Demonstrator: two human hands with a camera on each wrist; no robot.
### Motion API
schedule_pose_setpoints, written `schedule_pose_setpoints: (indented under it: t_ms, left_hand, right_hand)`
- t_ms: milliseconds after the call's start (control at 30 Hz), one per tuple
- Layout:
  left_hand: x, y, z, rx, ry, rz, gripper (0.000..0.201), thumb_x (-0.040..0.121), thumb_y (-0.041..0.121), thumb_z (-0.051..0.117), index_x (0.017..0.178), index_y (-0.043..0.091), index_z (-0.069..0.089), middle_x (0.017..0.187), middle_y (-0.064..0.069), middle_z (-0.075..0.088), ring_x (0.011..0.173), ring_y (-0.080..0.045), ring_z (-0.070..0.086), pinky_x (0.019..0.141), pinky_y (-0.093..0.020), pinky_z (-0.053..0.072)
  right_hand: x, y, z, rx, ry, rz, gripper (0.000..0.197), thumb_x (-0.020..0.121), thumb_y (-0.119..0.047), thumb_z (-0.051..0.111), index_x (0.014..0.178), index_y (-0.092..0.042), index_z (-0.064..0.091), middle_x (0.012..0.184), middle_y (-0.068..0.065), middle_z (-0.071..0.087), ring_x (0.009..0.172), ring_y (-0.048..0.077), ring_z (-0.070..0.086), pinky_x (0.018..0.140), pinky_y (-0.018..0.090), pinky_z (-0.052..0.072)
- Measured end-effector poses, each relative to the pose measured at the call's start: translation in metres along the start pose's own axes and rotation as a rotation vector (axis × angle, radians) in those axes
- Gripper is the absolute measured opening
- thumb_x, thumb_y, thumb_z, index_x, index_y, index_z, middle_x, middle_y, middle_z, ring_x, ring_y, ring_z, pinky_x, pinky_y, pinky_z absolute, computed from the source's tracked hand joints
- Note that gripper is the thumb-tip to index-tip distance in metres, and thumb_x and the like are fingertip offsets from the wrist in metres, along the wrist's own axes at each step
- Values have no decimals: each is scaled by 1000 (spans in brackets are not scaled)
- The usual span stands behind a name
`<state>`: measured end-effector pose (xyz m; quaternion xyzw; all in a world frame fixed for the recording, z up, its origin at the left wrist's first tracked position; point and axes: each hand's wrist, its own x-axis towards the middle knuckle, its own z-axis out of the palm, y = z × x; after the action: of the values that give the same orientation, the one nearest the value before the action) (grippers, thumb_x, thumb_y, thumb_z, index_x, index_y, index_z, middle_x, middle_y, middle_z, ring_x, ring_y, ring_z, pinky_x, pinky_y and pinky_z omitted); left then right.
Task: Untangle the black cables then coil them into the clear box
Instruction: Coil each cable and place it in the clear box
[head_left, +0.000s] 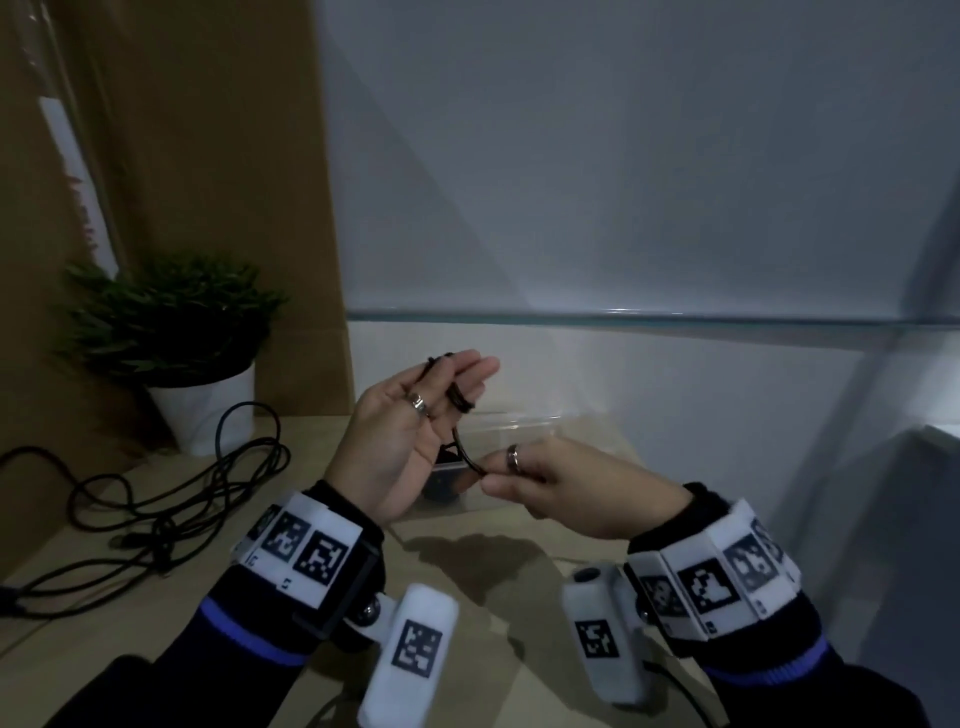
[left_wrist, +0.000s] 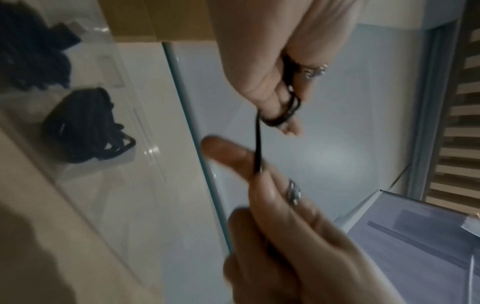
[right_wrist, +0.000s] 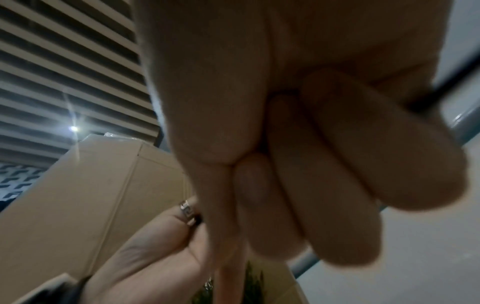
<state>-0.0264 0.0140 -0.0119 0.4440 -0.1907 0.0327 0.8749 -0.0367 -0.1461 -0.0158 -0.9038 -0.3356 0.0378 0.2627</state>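
A pale wall (head_left: 623, 156) is standing behind the light wooden worktop (head_left: 78, 561), with a glass edge (head_left: 623, 317) running across it. A brown cardboard panel (head_left: 208, 156) is leaning at the left, and a potted plant (head_left: 171, 332) in a white pot is sitting in front of it. Loose black cables (head_left: 171, 499) are lying in a tangle on the left part of the worktop. The clear box (head_left: 530, 431) is sitting on the worktop behind the hands, and a black coiled bundle (left_wrist: 85, 125) is already lying inside it.

The left hand (head_left: 410, 431) is raised, palm toward the camera, with a black cable (head_left: 465, 441) looped around its fingers (left_wrist: 285, 115). From there a short stretch of the cable is running down and to the right to the right hand (head_left: 566, 483), which is pinching it between thumb and fingers. The hands are close together above the worktop, in front of the box.
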Motion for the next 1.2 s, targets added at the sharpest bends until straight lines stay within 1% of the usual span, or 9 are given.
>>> schedule_pose_setpoints:
  t_ms: [167, 267, 433, 667, 833, 967, 1033, 1133, 1200]
  left_hand:
    - [12, 4, -16, 190, 142, 91, 24, 100, 10, 35, 99, 1, 58, 89, -4, 74, 99, -14, 67, 92, -22, 50]
    - [8, 4, -16, 429, 76, -20, 29, 101, 13, 32, 105, -2, 57, 93, -9, 71, 88, -10, 69, 85, -19, 51]
    - [-11, 5, 4, 530, -296, -307, 40, 98, 23, 35, 96, -6, 62, 76, -16, 67, 67, -17, 66, 71, -22, 51]
    - [-16, 6, 0, 672, -539, -346, 11, 86, 8, 58, 96, 5, 63, 67, 1, 69, 73, -7, 66, 70, -12, 46]
    - [-17, 0, 1, 725, -569, -268, 19, 87, -8, 54, 98, 6, 59, 85, 2, 74, 92, -8, 67, 87, -19, 48]
    - [-16, -6, 6, 819, -502, -125, 41, 78, -26, 40, 99, 6, 57, 77, 18, 71, 81, 6, 65, 70, -9, 45]
    - [-15, -7, 6, 844, -503, -85, 46, 75, -27, 37, 97, 8, 58, 80, 16, 71, 87, 4, 65, 75, -12, 47]
    - [-17, -2, 3, 763, -620, -215, 32, 74, -16, 41, 92, 4, 57, 76, 6, 72, 82, -5, 68, 79, -15, 47]
    - [-17, 4, 0, 625, -641, -300, 26, 70, -5, 42, 91, -1, 57, 72, -1, 70, 73, -12, 67, 78, -18, 47]
  right_hand:
    - [-12, -14, -6, 53, -69, -144, 20, 94, -28, 54, 104, -22, 70, 95, -16, 68, 92, -5, 60, 86, 15, 45]
    - [-15, -16, -17, 135, 274, -220, 20, 94, -25, 53, 83, -22, 69, 69, -26, 63, 72, -10, 58, 69, 6, 38]
    - [-8, 8, -22, -31, 882, -140, 29, 85, -50, 46, 71, -32, 63, 67, -5, 67, 58, 6, 55, 59, 23, 41]
    - [0, 4, -12, 19, 944, -283, 24, 86, -39, 53, 81, -25, 71, 82, -20, 67, 78, -3, 64, 71, 15, 48]
    - [-2, -3, -8, 22, 936, -364, 25, 90, -31, 53, 84, -15, 72, 84, -17, 68, 75, -2, 63, 69, 16, 48]
    - [-6, -12, -7, 205, 727, -328, 19, 93, -24, 54, 84, -16, 69, 79, -2, 70, 64, 0, 63, 58, 12, 46]
    - [-8, -16, -7, 253, 652, -338, 19, 93, -24, 52, 84, -18, 68, 76, -5, 69, 60, -2, 59, 56, 7, 42]
    - [-6, -7, -12, 97, 761, -218, 22, 90, -42, 51, 77, -29, 65, 53, -19, 55, 44, 10, 42, 46, 22, 35]
    - [-6, 2, -18, 114, 842, -150, 20, 88, -40, 56, 74, -29, 66, 53, -20, 56, 46, 9, 43, 49, 20, 34]
